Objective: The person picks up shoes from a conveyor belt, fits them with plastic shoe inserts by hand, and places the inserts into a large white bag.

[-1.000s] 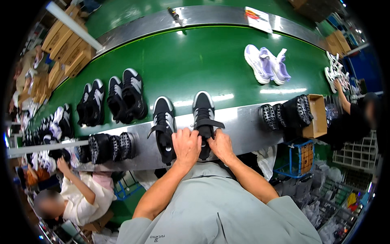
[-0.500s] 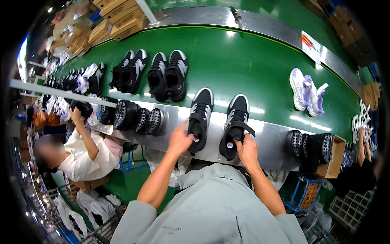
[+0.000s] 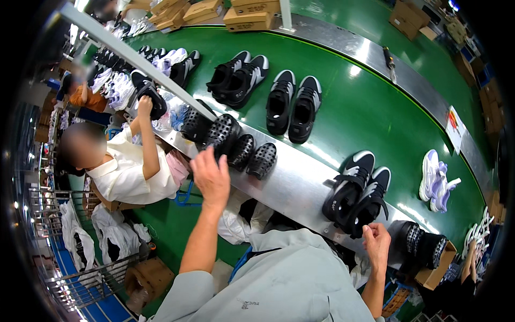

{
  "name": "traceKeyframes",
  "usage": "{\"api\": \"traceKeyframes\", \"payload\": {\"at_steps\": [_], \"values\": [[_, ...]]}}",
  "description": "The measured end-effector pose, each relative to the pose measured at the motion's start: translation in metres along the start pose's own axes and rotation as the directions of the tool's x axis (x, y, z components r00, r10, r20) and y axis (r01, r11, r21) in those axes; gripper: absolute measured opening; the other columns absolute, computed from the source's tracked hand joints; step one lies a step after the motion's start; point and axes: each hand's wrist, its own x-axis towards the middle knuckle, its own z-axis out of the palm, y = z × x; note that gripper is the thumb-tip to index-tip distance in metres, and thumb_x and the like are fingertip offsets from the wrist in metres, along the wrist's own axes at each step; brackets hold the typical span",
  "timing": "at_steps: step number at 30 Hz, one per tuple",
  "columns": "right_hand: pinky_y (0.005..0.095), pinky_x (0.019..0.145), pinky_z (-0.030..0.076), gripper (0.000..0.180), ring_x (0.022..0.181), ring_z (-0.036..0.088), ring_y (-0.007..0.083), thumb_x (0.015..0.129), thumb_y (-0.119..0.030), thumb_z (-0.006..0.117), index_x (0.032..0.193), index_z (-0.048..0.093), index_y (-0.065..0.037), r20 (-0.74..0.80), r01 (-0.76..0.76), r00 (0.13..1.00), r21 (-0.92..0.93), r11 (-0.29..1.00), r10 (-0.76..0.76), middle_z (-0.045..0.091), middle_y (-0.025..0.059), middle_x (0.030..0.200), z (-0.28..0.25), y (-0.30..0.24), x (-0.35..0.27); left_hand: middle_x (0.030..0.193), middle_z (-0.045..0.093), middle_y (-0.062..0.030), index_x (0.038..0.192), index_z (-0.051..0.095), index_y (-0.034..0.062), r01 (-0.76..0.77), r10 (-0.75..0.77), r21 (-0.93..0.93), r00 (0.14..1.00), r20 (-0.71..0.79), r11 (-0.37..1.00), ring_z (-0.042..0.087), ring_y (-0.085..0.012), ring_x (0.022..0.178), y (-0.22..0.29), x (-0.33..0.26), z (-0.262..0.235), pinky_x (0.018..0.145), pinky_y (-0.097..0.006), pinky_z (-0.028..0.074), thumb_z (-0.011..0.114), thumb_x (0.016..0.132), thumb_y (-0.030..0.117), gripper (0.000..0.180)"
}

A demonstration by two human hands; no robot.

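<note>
A pair of black and grey sneakers with straps stands side by side on the metal edge of the bench. My right hand (image 3: 377, 241) is at the heel of the nearer sneaker (image 3: 370, 206), its thumb and fingertips pinched there. The other sneaker (image 3: 347, 188) stands close against it on the left. My left hand (image 3: 212, 180) is raised over the metal edge, fingers apart and holding nothing. Its fingertips are by a row of black, shoe-shaped plastic forms full of round holes (image 3: 241, 152); whether they touch is unclear.
Two more pairs of black sneakers (image 3: 306, 110) stand on the green bench (image 3: 365, 102). Lilac-white sneakers (image 3: 437, 180) are at right, beyond more black forms (image 3: 424, 244) and a carton (image 3: 441, 268). A white post (image 3: 139, 64) slants across at left, near a co-worker (image 3: 131, 161) holding a shoe.
The view has swung left. The two strapped sneakers, apart before, now stand together. My left hand has let go of its sneaker and moved left to the black forms.
</note>
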Motion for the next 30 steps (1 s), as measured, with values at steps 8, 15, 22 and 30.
{"api": "traceKeyframes", "payload": {"at_steps": [8,15,22,30], "values": [[0.0237,0.052,0.046,0.020,0.059,0.056,0.0082,0.092,-0.015,0.070,0.101,0.065,0.003,0.165,0.072,0.982,0.136,0.988,-0.094,0.064,0.0030,0.074,0.060,-0.058,0.003,0.117,0.061,-0.0261,0.124,0.058,-0.0068,0.226,-0.219,0.080,0.972,-0.086,0.971,0.055,-0.0434,0.108,-0.132,0.061,0.048,0.096,-0.050,0.043,0.069,0.091,0.027,0.049],[0.0254,0.056,0.048,0.022,0.060,0.056,0.0088,0.091,-0.013,0.071,0.101,0.065,0.005,0.215,0.113,0.969,0.039,0.993,-0.119,0.064,0.0034,0.074,0.081,-0.073,0.002,0.099,0.069,-0.0196,0.110,0.069,-0.0020,0.201,-0.208,-0.057,0.962,-0.174,0.978,0.062,-0.0390,0.098,-0.153,0.066,0.035,0.088,-0.048,0.047,0.072,0.088,0.026,0.036],[0.0304,0.079,0.054,0.045,0.096,0.064,0.0165,0.097,-0.020,0.066,0.133,0.050,0.002,0.451,0.040,0.866,0.371,0.928,-0.217,0.065,0.0121,0.112,0.123,-0.094,0.003,0.100,0.066,-0.0143,0.104,0.067,-0.0013,-0.125,0.147,-0.383,0.989,0.028,0.915,0.060,-0.0338,0.092,0.009,-0.020,-0.066,0.083,-0.043,0.049,0.080,0.073,0.012,0.037],[0.0277,0.047,0.048,0.049,0.074,0.065,0.0108,0.090,-0.028,0.070,0.129,0.049,-0.007,0.723,-0.475,0.674,0.582,0.660,-0.152,0.065,0.0030,0.100,0.081,-0.095,0.007,0.118,0.059,-0.0145,0.115,0.063,0.0000,0.308,0.299,-0.858,0.844,0.445,0.410,0.059,-0.0270,0.107,0.138,-0.016,-0.013,0.090,-0.037,0.048,0.073,0.086,0.022,0.038]]}}
